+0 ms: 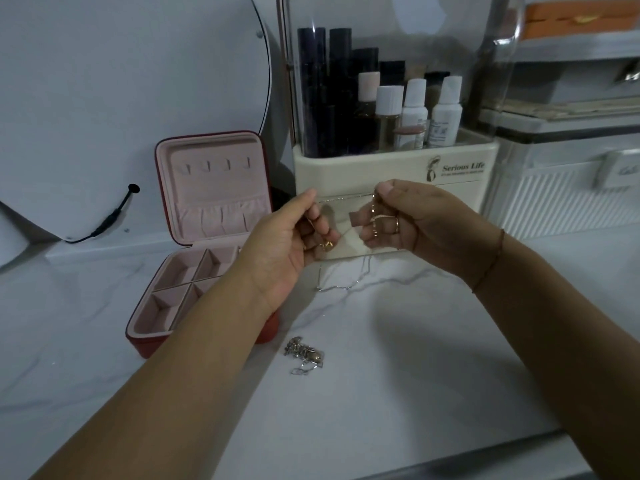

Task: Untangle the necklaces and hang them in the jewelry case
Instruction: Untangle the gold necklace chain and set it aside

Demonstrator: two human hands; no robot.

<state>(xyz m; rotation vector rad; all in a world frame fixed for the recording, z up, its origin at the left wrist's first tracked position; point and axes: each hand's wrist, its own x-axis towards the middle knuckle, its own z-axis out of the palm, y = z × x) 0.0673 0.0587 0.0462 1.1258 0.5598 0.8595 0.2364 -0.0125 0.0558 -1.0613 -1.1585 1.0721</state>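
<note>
Tangled necklaces (304, 355) lie near; beyond, left hand (294, 244) and right hand (405, 220) pinch a chain (346, 199) taut, seemingly gold. Case (214, 188) stands open, left.

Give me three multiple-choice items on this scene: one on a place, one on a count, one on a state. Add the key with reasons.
1. Where does the jewelry case stand?
A) left of the cosmetics organizer
B) on top of it
C) right of it

2. How many hooks line the case's lid?
A) two
B) four
C) six

3. What is the state of the thin chain?
A) hung on a hook
B) lying in a compartment
C) pinched between the left hand and right hand

Key:
1 A, the open case sits to the organizer's left.
2 B, four small hooks show in a row on the pink lid.
3 C, both hands pinch it, stretched between them.
</note>
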